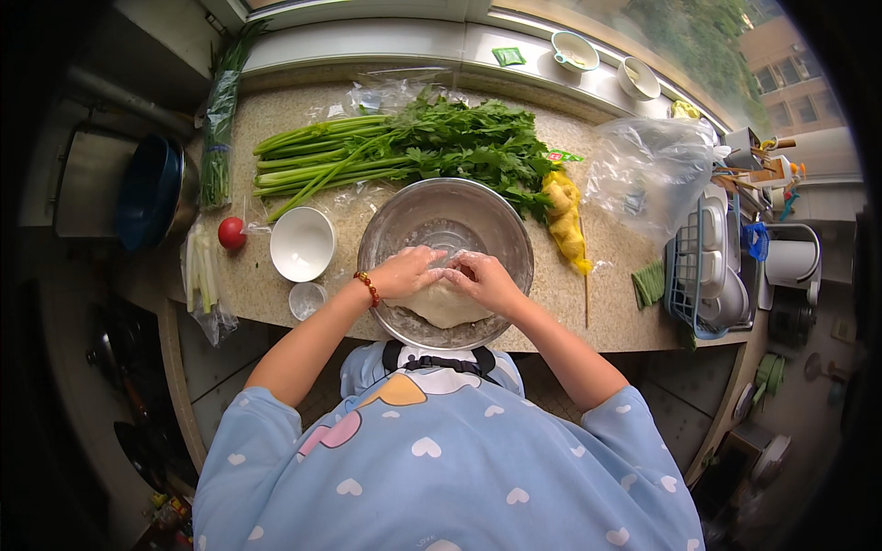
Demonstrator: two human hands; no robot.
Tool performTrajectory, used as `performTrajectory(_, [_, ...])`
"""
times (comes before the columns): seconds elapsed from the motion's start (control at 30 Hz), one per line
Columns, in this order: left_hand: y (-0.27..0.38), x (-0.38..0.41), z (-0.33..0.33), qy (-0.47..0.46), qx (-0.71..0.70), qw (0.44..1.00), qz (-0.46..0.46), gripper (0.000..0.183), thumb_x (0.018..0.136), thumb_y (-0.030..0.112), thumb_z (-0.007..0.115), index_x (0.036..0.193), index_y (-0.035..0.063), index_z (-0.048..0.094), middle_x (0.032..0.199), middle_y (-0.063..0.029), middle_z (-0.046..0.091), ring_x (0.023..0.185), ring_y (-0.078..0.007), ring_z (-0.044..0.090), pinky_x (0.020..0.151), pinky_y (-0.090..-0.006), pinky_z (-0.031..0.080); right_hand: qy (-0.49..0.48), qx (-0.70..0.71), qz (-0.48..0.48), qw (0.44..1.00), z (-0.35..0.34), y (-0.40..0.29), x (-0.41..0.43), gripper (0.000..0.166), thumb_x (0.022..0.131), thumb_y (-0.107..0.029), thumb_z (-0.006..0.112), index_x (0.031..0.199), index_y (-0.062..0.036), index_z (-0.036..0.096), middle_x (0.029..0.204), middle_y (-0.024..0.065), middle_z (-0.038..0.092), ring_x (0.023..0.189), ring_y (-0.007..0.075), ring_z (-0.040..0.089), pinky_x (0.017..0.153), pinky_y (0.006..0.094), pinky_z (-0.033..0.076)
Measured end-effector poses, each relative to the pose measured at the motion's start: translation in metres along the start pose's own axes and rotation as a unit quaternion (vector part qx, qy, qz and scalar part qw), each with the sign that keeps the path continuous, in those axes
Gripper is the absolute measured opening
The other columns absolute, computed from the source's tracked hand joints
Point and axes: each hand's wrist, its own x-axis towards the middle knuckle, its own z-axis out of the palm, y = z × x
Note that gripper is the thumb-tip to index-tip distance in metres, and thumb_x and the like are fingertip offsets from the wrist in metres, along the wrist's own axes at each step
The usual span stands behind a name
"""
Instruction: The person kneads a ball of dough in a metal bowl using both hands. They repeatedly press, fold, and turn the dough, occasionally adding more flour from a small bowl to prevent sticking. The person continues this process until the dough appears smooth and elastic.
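Observation:
A wide stainless steel mixing bowl [513, 227] stands at the counter's front edge, its inner wall smeared with flour. In its near half lies a pale lump of dough [448, 306]. My left hand [413, 271], with a beaded bracelet at the wrist, reaches over the far left part of the dough. From the other side, my right hand [486, 275] comes in with bent fingers. The fingertips of both hands meet at the dough's far edge and are dusted white. Whether they pinch dough between them is hidden by the fingers.
Celery [413, 148] lies behind the bowl. To the left are a white bowl [303, 244], a small clear cup [307, 301] and a tomato [232, 233]. A yellow net bag [565, 213], a thin stick [586, 296], a plastic bag [651, 172] and a dish rack [682, 275] stand right.

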Motion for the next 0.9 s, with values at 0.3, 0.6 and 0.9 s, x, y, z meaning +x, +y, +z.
performTrajectory(0.3, [0.005,-0.026,0.051,-0.030,0.222,0.974,-0.046,0.099,0.072,0.039,0.072,0.140,-0.0010,0.013,0.144,-0.0224,0.023,0.135,-0.0399,0.017,0.109,-0.0490,0.019,-0.107,-0.321,-0.080,0.938,0.029,0.017,-0.022,0.107,0.056,-0.040,0.080,0.141,-0.0080,0.024,0.141,0.0176,0.031,0.129,0.0389,0.030,0.107,0.0484,0.025])
performTrajectory(0.6, [-0.007,-0.002,0.058,0.115,0.261,0.953,-0.104,0.100,0.058,0.031,0.081,0.136,0.0024,0.026,0.127,-0.0134,0.039,0.115,-0.0336,0.041,0.089,-0.0456,0.039,-0.008,-0.305,-0.064,0.950,0.043,0.042,0.011,0.099,0.044,-0.023,0.085,0.130,-0.0072,0.039,0.126,0.0126,0.043,0.113,0.0341,0.041,0.092,0.0431,0.039])
performTrajectory(0.9, [-0.013,-0.001,0.028,0.039,0.140,0.983,-0.114,0.101,0.051,0.027,0.084,0.135,0.0059,0.031,0.126,-0.0164,0.040,0.115,-0.0381,0.040,0.094,-0.0444,0.038,-0.183,-0.225,0.050,0.956,-0.012,0.040,0.027,0.091,0.053,-0.027,0.084,0.129,0.0012,0.041,0.123,0.0222,0.045,0.114,0.0393,0.041,0.099,0.0409,0.036])
